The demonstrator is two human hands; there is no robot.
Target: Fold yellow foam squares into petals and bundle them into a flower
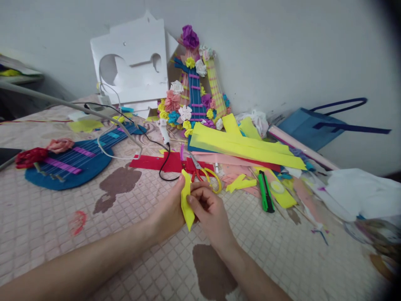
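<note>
Between my two hands is a narrow folded strip of yellow crepe paper (187, 205), held upright over the table. My left hand (171, 209) grips its left side, with the thumb near the top. My right hand (209, 209) pinches the strip at its right edge, and some of those fingers are curled out of sight. Just beyond the hands lie scissors (216, 179) with red and yellow handles, partly covered by my right hand. Red paper strips (147, 162) and a white glue gun (163, 130) with a black cord are behind them.
A blue paper guitar (72, 167) with paper flowers lies at left. Several decorated guitars (196, 92) lean on the wall. Long yellow paper sheets (238, 144) and a green box cutter (265, 192) lie at right. Farther right are a blue bag (310, 127) and white plastic (363, 192).
</note>
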